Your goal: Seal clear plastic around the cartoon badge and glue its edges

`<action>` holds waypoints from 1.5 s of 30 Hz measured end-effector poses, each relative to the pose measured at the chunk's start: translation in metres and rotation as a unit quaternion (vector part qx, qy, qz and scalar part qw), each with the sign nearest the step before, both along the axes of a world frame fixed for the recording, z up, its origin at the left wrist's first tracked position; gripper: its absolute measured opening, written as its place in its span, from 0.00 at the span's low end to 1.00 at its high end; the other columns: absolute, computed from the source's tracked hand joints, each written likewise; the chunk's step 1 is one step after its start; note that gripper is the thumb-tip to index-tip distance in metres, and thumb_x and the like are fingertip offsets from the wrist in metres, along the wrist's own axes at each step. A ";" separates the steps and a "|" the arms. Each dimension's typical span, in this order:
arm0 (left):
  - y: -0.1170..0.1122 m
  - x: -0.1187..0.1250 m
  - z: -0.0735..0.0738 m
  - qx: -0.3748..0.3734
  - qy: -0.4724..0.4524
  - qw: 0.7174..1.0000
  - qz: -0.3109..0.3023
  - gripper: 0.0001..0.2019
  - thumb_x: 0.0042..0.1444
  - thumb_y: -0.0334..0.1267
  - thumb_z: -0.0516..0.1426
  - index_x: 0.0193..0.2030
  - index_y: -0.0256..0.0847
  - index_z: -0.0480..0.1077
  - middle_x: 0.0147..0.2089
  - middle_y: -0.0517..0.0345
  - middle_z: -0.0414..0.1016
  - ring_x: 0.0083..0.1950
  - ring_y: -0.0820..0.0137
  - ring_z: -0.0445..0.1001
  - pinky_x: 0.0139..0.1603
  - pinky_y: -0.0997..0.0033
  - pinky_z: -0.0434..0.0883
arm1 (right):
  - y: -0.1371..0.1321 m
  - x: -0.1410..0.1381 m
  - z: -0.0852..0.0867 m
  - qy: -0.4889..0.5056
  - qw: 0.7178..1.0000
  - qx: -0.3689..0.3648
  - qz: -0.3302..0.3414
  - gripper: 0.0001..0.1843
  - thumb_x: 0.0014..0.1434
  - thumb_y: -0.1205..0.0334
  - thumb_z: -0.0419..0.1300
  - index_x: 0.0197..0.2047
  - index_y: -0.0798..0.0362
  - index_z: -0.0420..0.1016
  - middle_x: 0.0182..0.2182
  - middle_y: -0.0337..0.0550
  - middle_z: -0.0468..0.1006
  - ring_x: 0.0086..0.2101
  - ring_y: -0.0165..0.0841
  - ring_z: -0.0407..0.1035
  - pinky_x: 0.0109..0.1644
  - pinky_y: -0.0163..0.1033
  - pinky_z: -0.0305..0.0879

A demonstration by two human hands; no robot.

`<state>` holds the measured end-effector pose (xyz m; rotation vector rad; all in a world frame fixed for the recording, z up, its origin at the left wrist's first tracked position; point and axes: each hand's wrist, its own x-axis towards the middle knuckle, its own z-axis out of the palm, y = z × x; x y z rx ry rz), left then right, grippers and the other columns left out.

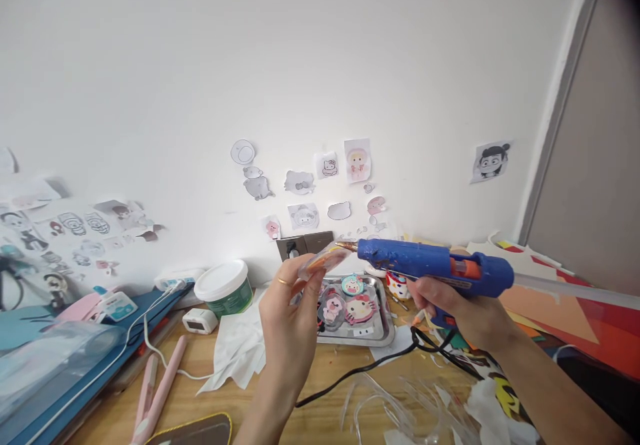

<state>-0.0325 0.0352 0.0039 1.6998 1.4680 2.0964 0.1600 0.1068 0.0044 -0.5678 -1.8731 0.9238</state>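
My right hand (pixel 463 311) grips a blue hot glue gun (pixel 435 265) with an orange trigger part and a clear glue stick out the back. Its metal nozzle touches a small clear-wrapped orange craft piece (pixel 323 263). My left hand (pixel 290 318), with a ring on one finger, pinches that piece and holds it up above the desk. The gun's black cord (pixel 370 365) trails down across the wooden desk (pixel 320 418).
Behind my hands lies a metal tray (pixel 383 328) with cartoon character pieces. A white-lidded green tub (pixel 225 288), tissue (pixel 240 351), pink tool (pixel 160 391) and blue folders (pixel 75 365) sit left. Coloured paper sheets (pixel 575 305) lie right. Cut-out stickers (pixel 305 185) cover the wall.
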 end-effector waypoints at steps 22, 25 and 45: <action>0.005 -0.009 0.009 -0.142 -0.289 0.929 -0.184 0.09 0.47 0.34 0.61 0.37 0.36 0.71 0.34 0.56 0.78 0.33 0.72 0.74 0.34 0.75 0.70 | 0.010 -0.002 0.014 0.076 0.954 -0.218 0.193 0.15 0.49 0.52 0.63 0.34 0.52 0.65 0.26 0.36 0.65 0.24 0.27 0.61 0.28 0.34 0.59; 0.006 -0.008 0.009 -0.150 -0.324 0.912 -0.203 0.10 0.46 0.30 0.61 0.37 0.34 0.71 0.35 0.55 0.77 0.33 0.73 0.74 0.32 0.77 0.70 | 0.014 -0.002 0.009 -0.018 0.962 -0.203 0.179 0.16 0.50 0.57 0.63 0.40 0.51 0.63 0.31 0.38 0.65 0.29 0.29 0.63 0.34 0.36 0.62; -0.040 -0.006 0.035 -0.134 -0.451 0.841 -0.265 0.05 0.48 0.28 0.58 0.33 0.34 0.74 0.32 0.56 0.77 0.33 0.74 0.75 0.32 0.78 0.74 | -0.040 -0.055 -0.054 -0.453 0.884 0.095 0.062 0.27 0.36 0.52 0.67 0.37 0.59 0.69 0.36 0.52 0.69 0.34 0.49 0.67 0.33 0.45 0.60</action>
